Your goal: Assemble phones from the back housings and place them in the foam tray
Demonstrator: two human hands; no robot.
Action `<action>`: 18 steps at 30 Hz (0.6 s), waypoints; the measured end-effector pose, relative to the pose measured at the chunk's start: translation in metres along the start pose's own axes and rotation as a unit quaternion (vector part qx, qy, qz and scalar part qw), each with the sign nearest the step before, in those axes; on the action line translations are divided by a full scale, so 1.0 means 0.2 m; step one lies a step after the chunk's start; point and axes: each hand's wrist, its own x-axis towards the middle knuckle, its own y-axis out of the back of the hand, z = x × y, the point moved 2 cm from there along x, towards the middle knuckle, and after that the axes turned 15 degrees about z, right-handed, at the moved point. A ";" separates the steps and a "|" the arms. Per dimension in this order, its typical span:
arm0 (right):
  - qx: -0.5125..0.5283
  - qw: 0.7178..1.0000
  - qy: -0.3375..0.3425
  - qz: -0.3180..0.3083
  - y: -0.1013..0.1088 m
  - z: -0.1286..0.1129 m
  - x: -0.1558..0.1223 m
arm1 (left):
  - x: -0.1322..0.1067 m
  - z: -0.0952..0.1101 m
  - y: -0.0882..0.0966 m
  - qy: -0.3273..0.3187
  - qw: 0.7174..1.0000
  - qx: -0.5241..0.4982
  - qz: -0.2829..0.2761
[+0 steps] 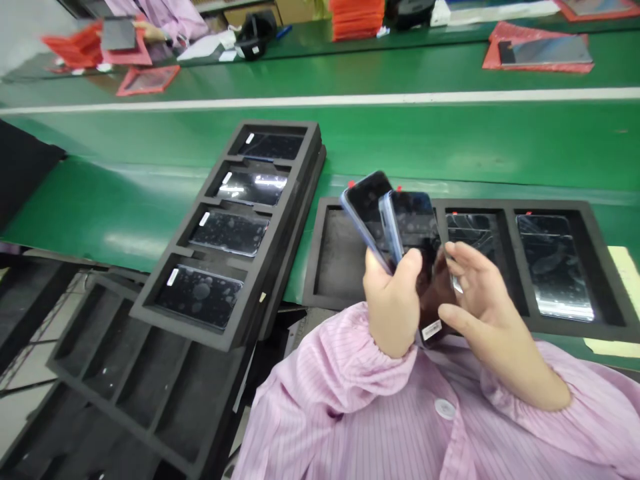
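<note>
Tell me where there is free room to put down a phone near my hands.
Free: the leftmost compartment of the near tray, beside the left hand holding phones; also the green belt between that tray and the white line. Crowded: the tray's two right compartments and the slanted tray, all filled.

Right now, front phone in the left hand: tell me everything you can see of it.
The front phone is glossy black-faced with a blue edge, screen dark. It stands nearly upright, fanned before a second phone, above a black foam tray. The left hand grips its lower half; right hand fingertips touch its right edge. A white label shows near its bottom end.
</note>
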 end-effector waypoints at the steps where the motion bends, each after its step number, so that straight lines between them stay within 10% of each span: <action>1: 0.001 0.999 -0.033 0.005 0.00 0.01 0.03 | 0.01 -0.01 0.01 0.011 1.000 -0.003 0.005; 7: -0.001 0.966 -0.211 -0.147 0.00 0.03 0.19 | 0.10 -0.05 0.12 0.075 0.994 -0.085 0.007; 12: -0.085 0.988 -0.124 0.019 0.07 0.10 0.30 | 0.18 0.02 0.27 0.069 0.991 -0.092 0.064; 15: -0.187 0.981 -0.050 -0.029 0.01 0.13 0.29 | 0.16 0.09 0.32 0.115 0.989 -0.086 0.037; 18: -0.408 0.907 0.000 -0.104 -0.03 0.10 0.26 | 0.11 0.10 0.32 0.189 0.978 -0.064 -0.059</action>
